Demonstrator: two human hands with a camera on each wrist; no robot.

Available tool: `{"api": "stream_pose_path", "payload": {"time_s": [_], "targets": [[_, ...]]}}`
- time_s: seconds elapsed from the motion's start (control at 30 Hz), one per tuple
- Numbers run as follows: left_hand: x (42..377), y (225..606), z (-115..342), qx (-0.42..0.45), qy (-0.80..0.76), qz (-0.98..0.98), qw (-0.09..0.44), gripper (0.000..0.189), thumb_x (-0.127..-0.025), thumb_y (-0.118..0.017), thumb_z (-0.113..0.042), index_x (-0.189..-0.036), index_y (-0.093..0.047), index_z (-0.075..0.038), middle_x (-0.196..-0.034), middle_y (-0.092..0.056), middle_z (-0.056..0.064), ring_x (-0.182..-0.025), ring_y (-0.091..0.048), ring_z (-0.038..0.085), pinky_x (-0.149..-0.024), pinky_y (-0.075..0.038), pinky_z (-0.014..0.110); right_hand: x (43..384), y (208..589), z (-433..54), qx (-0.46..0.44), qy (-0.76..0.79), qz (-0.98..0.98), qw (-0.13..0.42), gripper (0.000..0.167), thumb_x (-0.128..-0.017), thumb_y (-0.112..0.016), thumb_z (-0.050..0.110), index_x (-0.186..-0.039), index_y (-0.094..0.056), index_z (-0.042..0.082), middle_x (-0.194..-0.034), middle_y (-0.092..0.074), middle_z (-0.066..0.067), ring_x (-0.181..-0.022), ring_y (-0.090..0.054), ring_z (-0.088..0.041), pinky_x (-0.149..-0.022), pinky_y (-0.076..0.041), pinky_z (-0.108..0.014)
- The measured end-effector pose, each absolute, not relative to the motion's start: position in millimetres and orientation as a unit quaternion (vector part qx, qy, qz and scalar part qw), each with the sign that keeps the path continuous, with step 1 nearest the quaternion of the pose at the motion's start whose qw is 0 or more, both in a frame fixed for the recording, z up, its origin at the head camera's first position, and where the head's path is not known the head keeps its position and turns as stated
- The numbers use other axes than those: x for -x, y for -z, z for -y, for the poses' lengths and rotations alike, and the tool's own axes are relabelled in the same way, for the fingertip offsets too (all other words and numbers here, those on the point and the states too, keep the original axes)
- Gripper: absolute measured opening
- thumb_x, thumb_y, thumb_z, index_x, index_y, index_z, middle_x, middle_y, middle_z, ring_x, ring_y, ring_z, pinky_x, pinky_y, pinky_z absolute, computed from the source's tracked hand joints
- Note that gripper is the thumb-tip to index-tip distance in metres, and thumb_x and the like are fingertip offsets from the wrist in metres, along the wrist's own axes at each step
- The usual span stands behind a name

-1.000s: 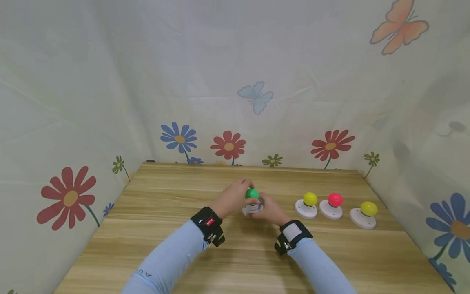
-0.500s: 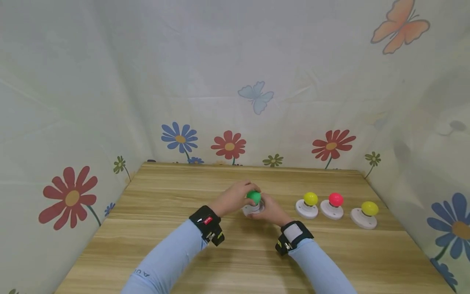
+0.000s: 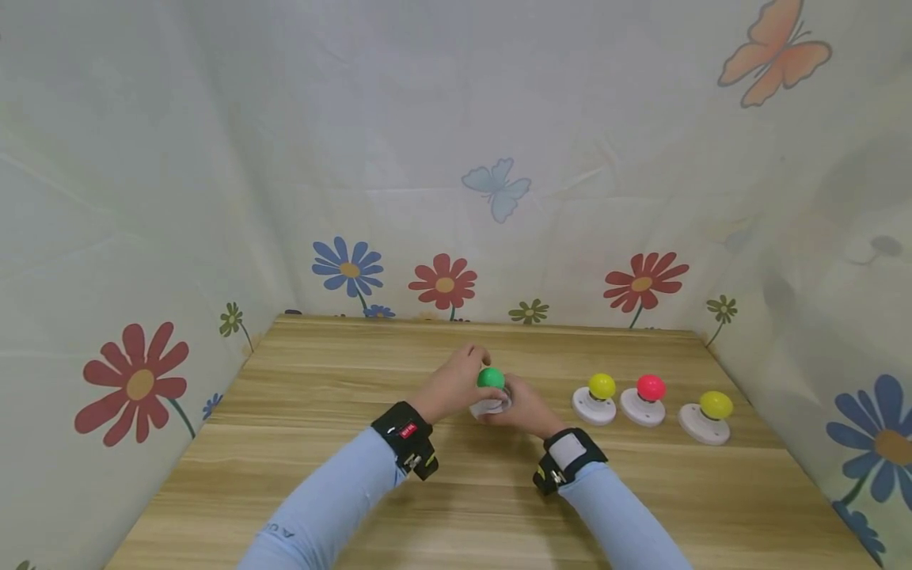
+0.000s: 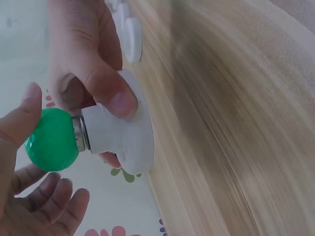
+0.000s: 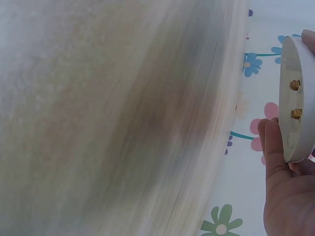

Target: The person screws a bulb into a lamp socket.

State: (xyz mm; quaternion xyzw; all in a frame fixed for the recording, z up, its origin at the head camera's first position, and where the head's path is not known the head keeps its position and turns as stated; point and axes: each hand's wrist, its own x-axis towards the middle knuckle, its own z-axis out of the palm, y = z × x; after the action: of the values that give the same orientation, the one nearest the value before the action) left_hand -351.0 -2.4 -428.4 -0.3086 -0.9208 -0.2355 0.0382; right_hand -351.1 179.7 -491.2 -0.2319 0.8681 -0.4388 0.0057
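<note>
A round green light bulb [image 4: 52, 139] sits with its metal cap at the mouth of a white lamp holder [image 4: 135, 132]. My right hand [image 3: 529, 407] grips the holder's base, thumb on its upper face. In the right wrist view the base's underside [image 5: 291, 101] shows brass screws and is raised off the table. My left hand [image 3: 450, 386] is around the bulb, its thumb [image 4: 30, 105] right at the green surface. The other left fingers [image 4: 59, 201] are loosely bent and spread, apart from the bulb.
On the wooden table [image 3: 342, 507], to the right, stand a yellow bulb [image 3: 602, 386], a red bulb [image 3: 651, 387] and another yellow bulb [image 3: 716, 404], each in a white round holder. A flower-printed curtain [image 3: 399, 158] surrounds the table's back and sides.
Half a second ago the left fingers wrapped the green bulb from above; now they have loosened and drawn slightly back left. The right hand keeps its grip on the lamp holder.
</note>
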Motion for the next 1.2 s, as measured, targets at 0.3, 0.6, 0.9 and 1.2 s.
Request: {"api": "stream_pose_path", "payload": {"time_s": [0.3,0.6,0.9,1.2], "targets": [[350.2,423.0,1.0,0.326,0.255,0.91,0.025,0.039,-0.086,-0.073,-0.027,-0.117,-0.058,-0.009,-0.112,-0.056,0.004,-0.098,-0.054,0.014,-0.087,-0.051,0.024,349.2,489.4,-178.2,0.233,0.424,-0.875,-0.002,0.062,-0.074,-0.083,0.025,-0.126,-0.056,0.005,-0.116,-0.064,-0.009,-0.105,-0.06,-0.023,-0.094,-0.05,-0.045],[354.2,419.2,2.0,0.351,0.253,0.902,-0.014,0.048,-0.084,-0.075,-0.014,-0.128,-0.057,-0.009,-0.126,-0.057,0.005,-0.114,-0.057,0.017,-0.099,-0.048,0.03,350.1,491.8,-179.0,0.232,0.425,-0.875,-0.006,0.067,-0.074,-0.084,0.028,-0.129,-0.054,0.005,-0.122,-0.062,-0.011,-0.112,-0.058,-0.027,-0.099,-0.046,-0.051],[351.4,425.7,-0.3,0.284,0.261,0.922,0.028,0.067,-0.079,-0.074,-0.05,-0.123,-0.051,-0.006,-0.114,-0.051,0.007,-0.096,-0.055,0.016,-0.087,-0.053,0.026,350.8,490.7,-178.8,0.23,0.448,-0.864,0.017,0.062,-0.076,-0.084,0.024,-0.128,-0.054,0.009,-0.118,-0.064,-0.007,-0.107,-0.061,-0.023,-0.097,-0.048,-0.049],[347.2,420.7,-2.6,0.29,0.258,0.921,0.016,0.044,-0.084,-0.075,-0.034,-0.116,-0.058,-0.008,-0.11,-0.054,0.004,-0.091,-0.055,0.013,-0.081,-0.052,0.021,351.2,488.6,-177.4,0.231,0.438,-0.868,0.019,0.064,-0.075,-0.083,0.025,-0.128,-0.053,0.007,-0.119,-0.063,-0.008,-0.107,-0.06,-0.022,-0.097,-0.048,-0.046]]}}
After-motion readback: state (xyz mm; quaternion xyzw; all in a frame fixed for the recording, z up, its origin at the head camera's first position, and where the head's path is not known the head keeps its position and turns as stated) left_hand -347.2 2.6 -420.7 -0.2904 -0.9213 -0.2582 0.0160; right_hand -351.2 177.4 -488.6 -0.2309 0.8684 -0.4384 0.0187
